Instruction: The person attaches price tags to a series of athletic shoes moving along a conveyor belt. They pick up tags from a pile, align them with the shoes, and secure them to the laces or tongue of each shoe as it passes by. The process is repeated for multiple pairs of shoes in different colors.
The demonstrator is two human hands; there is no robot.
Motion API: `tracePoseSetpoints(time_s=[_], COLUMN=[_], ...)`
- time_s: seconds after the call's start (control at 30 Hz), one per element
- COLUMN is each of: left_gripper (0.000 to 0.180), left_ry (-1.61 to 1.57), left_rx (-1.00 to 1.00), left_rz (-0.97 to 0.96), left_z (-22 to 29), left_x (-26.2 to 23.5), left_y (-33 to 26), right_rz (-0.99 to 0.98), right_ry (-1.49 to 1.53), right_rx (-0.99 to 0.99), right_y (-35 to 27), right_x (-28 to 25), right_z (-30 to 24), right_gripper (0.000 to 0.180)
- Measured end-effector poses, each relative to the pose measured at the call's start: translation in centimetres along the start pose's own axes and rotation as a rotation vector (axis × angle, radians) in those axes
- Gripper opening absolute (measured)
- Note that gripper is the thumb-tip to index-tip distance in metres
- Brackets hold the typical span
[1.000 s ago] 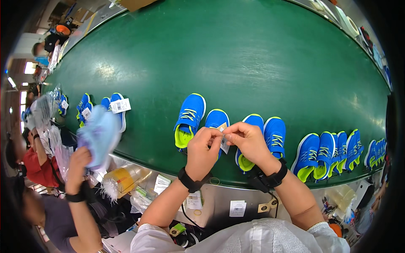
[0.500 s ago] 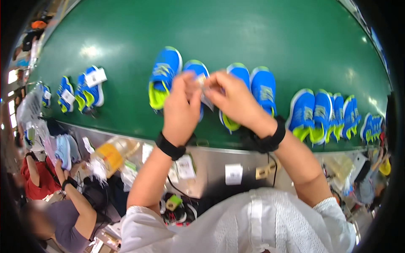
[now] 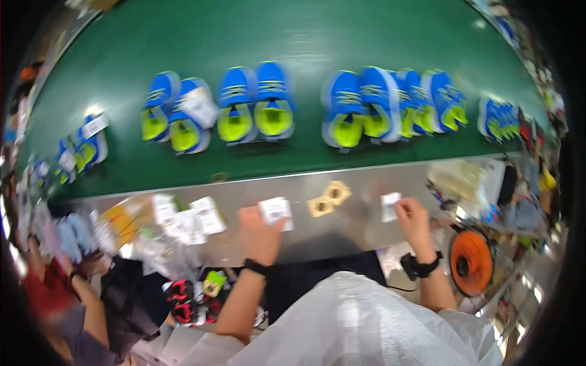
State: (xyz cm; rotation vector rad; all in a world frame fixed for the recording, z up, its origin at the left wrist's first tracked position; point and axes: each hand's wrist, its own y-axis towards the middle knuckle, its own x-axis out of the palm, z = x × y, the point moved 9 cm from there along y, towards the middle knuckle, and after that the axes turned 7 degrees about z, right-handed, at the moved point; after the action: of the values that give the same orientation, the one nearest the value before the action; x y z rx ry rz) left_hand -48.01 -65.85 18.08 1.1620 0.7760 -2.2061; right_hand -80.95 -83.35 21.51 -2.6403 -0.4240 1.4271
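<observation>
In the head view, both hands are low in the frame, over the steel ledge below the green table. The left hand, left of centre, has its fingers close together at the left edge of a white label, the thumb near its lower side; blur hides whether it is gripped. That label lies just up and right of the hand, its long axis running roughly up the frame. The right hand, right of centre, is curled, thumb and forefinger nearly together at the right edge of a smaller white label — I cannot tell if they pinch it. This label lies to the left of those fingertips, also lengthwise up the frame. Between the hands lie two beige tags, nearer the left one. Blue shoes line the table above — one near the upper left bears a white hang tag.
</observation>
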Motion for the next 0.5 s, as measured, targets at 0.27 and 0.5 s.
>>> tracePoseSetpoints(time_s=[0.27, 0.5], left_gripper=[0.023, 0.037], left_ry=[-0.376, 0.166], left_rx=[-0.406, 0.01], left_rz=[-0.042, 0.26], left_z=[-4.9, 1.7], left_x=[1.7, -3.4], left_y=[-0.6, -1.6], right_rz=[0.046, 0.124], right_ry=[-0.161, -0.14], right_rx=[0.122, -0.06], right_y=[-1.0, -1.3], right_x=[-1.6, -0.5], right_z=[5.1, 6.4], right_gripper=[0.032, 0.034])
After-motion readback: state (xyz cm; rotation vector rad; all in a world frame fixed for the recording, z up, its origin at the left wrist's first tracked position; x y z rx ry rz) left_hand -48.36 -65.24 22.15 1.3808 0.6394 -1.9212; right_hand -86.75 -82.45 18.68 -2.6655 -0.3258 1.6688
